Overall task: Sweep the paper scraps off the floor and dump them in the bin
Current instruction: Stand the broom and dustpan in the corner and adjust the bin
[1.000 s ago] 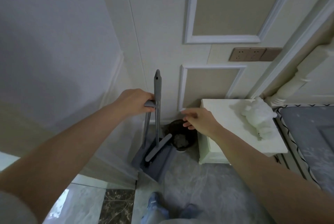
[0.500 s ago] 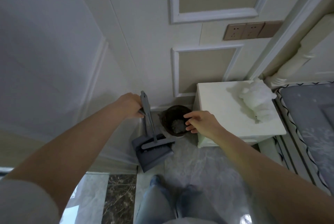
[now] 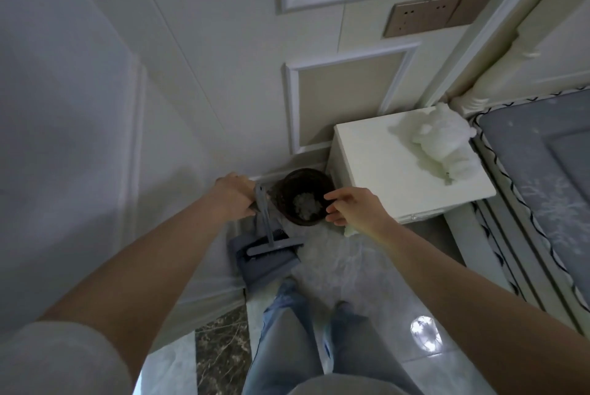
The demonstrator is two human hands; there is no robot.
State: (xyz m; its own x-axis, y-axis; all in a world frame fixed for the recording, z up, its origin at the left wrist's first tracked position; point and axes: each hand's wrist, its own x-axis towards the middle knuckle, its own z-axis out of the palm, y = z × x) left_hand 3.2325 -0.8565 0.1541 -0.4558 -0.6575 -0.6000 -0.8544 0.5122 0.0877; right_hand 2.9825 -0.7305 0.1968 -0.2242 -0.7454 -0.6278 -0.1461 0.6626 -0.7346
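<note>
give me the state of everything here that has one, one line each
left hand: grips the top of the grey handles
right hand: fingers relaxed by the bin's rim, holding nothing
broom: upright, its head sitting in the dustpan
dustpan: on the floor by the wall
bin: upright, open top, pale paper scraps inside
paper scraps: lying at the bottom of the bin
nightstand: a white fluffy toy on top

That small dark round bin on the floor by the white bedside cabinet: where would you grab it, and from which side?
Take the small dark round bin by its open top rim, reaching down from above on the near right side. It stands upright with its mouth facing up; the wall lies behind it, the white bedside cabinet beside it and the grey dustpan and brush set to its left. The right hand already hovers there.
</note>
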